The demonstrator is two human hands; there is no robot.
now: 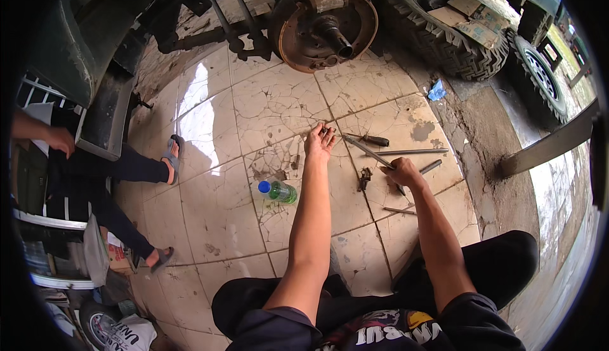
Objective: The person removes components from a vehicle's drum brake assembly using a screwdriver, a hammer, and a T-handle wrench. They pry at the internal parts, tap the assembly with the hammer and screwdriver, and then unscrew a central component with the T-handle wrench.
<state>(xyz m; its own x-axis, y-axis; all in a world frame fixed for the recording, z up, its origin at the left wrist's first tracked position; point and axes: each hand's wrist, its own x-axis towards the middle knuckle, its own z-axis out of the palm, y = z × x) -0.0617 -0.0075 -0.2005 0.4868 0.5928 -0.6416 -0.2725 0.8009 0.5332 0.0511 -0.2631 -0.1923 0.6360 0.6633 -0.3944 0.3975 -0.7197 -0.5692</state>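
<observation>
My left hand (319,143) is closed, its fingertips pinching a small dark piece that I cannot make out. My right hand (403,173) is wrapped round one end of a long grey metal rod (371,153), whose far tip slants up toward my left hand. Just beyond the rod lies a screwdriver (377,141) with a dark handle. A metal bar (419,152) rests on the tiles past my right hand, with a shorter dark bar (431,166) beside it. Between my forearms sits a small dark metal part (365,179). Nearer to me is a thin rod (401,211).
A green bottle (283,192) with a blue cap is left of my left forearm. Ahead stands a rusty wheel hub (323,27), with a big treaded tire (457,46) to its right. At the left sits another person (114,170) in sandals. A metal post (545,141) crosses at right.
</observation>
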